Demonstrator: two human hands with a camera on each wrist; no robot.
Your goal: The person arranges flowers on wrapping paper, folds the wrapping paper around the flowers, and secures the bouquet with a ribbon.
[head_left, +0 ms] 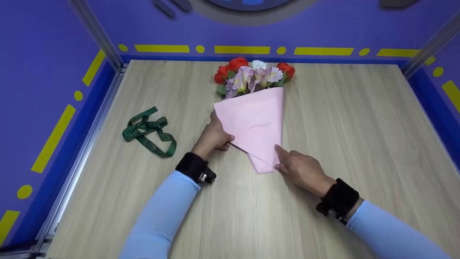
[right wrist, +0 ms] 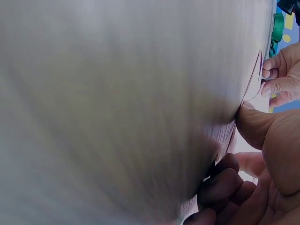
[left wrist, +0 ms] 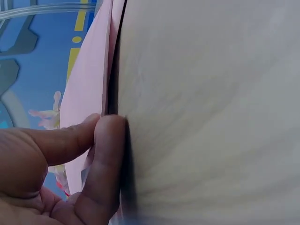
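Blue panels (head_left: 330, 28) bordered the wood-grain table (head_left: 237, 216). Left hand (head_left: 213, 136) pinched pink wrapper (head_left: 254, 122) at left edge; right hand (head_left: 302, 168), digits parted, touched right edge.

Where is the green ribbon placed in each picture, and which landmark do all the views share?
Head: ribbon at left, beside the left hand.
Left wrist: not in it.
Right wrist: ribbon near the upper right corner, above the left hand.
Shared landmark: the left hand.
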